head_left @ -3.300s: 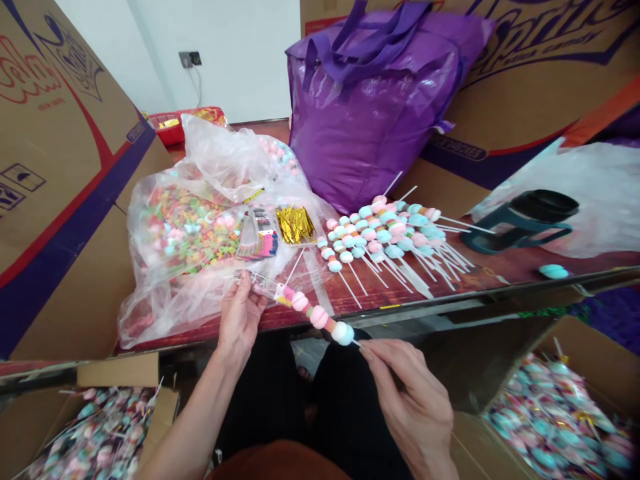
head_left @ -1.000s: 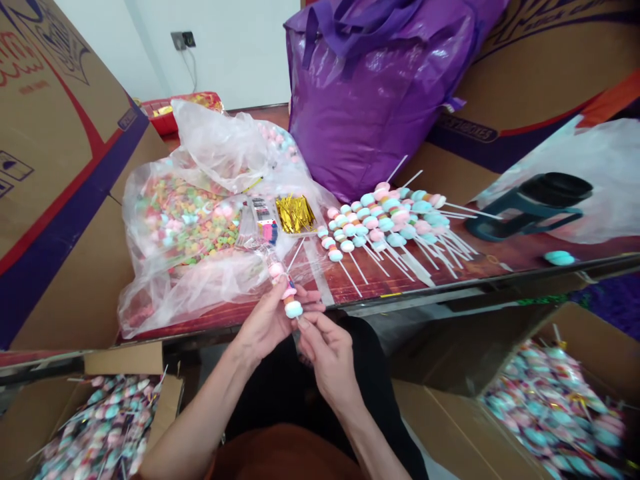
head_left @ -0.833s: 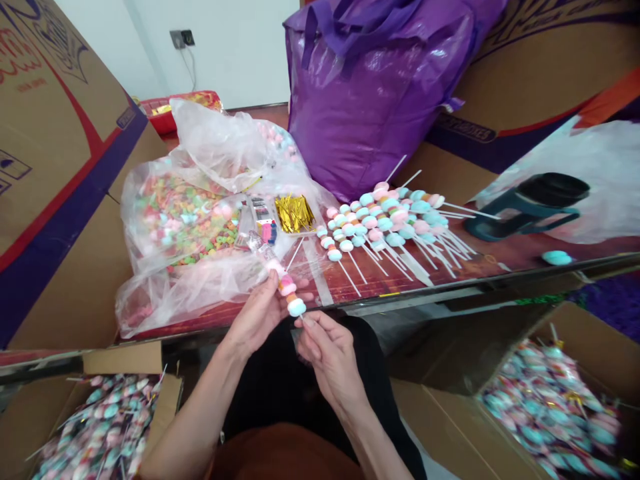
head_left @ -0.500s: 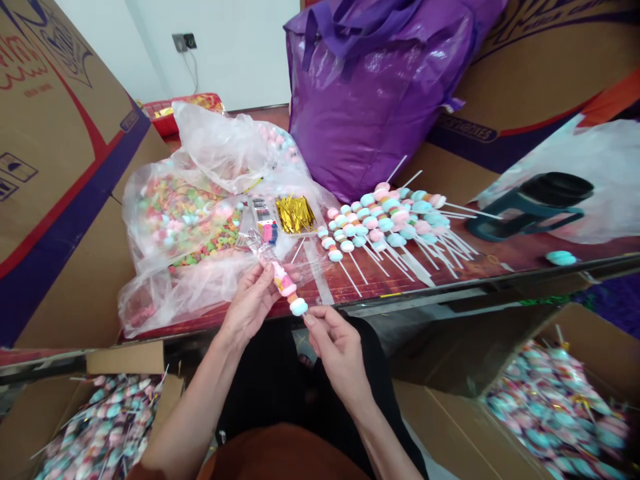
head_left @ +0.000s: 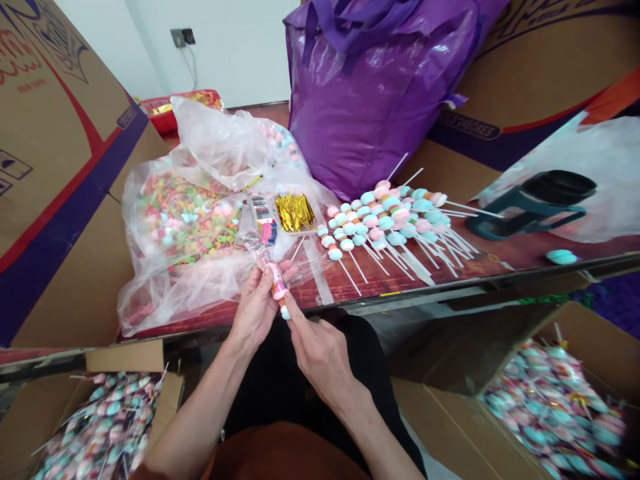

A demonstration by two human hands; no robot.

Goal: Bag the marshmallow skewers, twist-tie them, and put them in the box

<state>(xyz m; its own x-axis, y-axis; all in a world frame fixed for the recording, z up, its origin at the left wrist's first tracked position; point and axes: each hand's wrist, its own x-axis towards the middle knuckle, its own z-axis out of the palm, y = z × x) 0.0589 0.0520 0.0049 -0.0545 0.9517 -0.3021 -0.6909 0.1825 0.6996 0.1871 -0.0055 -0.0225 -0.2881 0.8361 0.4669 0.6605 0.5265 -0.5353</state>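
Observation:
My left hand (head_left: 256, 308) is closed round a marshmallow skewer (head_left: 277, 287) that sits partly inside a narrow clear sleeve (head_left: 254, 243), just over the near edge of the table. My right hand (head_left: 316, 347) pinches the skewer's lower end below the last blue-white piece. A pile of bare pastel marshmallow skewers (head_left: 390, 220) lies on the table to the right. A small tray of gold twist ties (head_left: 295, 213) and a pack of sleeves (head_left: 265, 220) lie just beyond my hands.
A clear plastic bag of coloured candy (head_left: 185, 220) spreads over the table's left. A purple bag (head_left: 375, 93) stands behind. A dark teal tool (head_left: 530, 203) lies at right. Cardboard boxes of wrapped skewers stand at lower left (head_left: 95, 427) and lower right (head_left: 555, 400).
The skewer has slid further into the clear sleeve; fewer pieces show outside it. My right hand has moved up along the stick, close against my left hand.

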